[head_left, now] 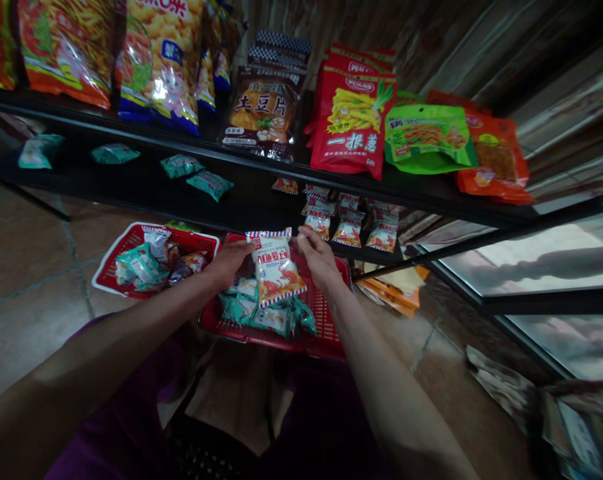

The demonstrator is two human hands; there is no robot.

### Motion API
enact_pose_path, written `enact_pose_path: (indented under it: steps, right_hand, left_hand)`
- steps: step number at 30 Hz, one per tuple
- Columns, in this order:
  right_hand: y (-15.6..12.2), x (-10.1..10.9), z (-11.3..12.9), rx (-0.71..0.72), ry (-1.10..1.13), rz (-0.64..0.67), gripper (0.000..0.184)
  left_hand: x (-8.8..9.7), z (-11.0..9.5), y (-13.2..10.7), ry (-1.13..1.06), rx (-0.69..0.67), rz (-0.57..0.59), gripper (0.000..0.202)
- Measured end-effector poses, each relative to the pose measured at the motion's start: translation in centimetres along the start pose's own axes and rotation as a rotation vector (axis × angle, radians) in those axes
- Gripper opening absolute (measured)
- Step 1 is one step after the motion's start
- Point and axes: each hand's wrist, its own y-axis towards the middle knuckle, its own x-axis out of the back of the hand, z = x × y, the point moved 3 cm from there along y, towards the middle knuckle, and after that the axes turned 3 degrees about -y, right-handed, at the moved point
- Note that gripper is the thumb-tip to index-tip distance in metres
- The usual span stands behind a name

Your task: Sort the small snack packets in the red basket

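Observation:
My left hand (236, 261) is closed on the upper left edge of a white and orange snack bag (277, 268) with a striped border. The bag is tilted, its printed front facing me, above a red plastic basket (326, 320). Close to the bag's right side is my right hand (319, 257), its fingers loosely curled and seemingly apart from the bag. Several teal snack packets (271, 319) lie in the basket beneath the held bag.
A smaller red basket with a white rim (101, 273) holds mixed packets at left. On the lower black shelf (251, 207) sit teal packets and similar white and orange bags (349, 223). Larger snack bags (354, 120) line the upper shelf. Orange packaging (391, 293) lies on the tiled floor.

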Motion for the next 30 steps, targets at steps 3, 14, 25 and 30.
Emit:
enact_pose_path:
  steps: [3,14,25,30]
  right_hand:
    - [-0.7,0.3,-1.0,-0.160,0.067,-0.046,0.041]
    - [-5.2,-2.5,-0.8,-0.479,0.336,0.238,0.039]
    - [-6.5,-3.4,0.5,-0.487,0.481,0.222,0.036]
    - [-7.0,-3.6,1.3,-0.481,0.500,0.249,0.036]
  left_hand:
    - [0.9,-0.5,0.5,-0.166,-0.030,-0.075,0.008]
    - [1.6,-1.0,0.8,-0.347,-0.100,-0.155,0.004]
    - [1.7,0.6,1.7,-0.455,0.096,-0.179,0.007]
    - [1.9,1.3,2.2,-0.469,0.130,-0.133,0.005]
